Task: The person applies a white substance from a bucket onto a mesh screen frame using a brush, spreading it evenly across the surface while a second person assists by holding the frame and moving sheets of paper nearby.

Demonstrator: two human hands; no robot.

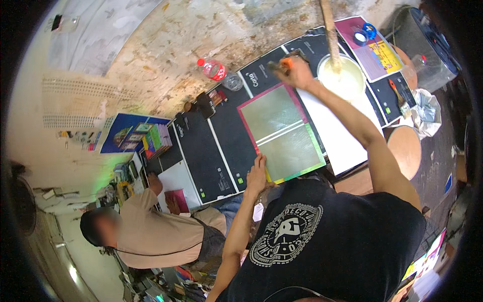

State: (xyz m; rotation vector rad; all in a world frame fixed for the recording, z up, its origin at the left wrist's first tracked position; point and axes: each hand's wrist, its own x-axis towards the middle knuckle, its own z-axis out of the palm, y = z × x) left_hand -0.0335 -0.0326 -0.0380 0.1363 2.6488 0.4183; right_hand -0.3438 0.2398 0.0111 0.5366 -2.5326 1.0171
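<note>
A flat panel (274, 113) with a wet-looking grey-green surface, a magenta, green and yellow border and two white strips across its middle lies on the table. At its lower left edge rests my left hand (257, 175), fingers laid along the border. Beyond its top edge, my right hand (300, 75) is closed round a paintbrush (286, 63) with an orange handle; its dark bristle end points left. Right of that hand stands a bucket (326, 90) of creamy white paste, with a wooden stick (328, 30) leaning in it. White sheets (334, 136) lie under my right forearm.
A plastic bottle (220, 74) stands by the stained wall. Tape rolls (369, 31) lie on a printed sheet (359, 55) at the right, near another brush (396, 91) and a dark bin (427, 45). At left, a co-worker (161, 226) handles a dark red piece (176, 200).
</note>
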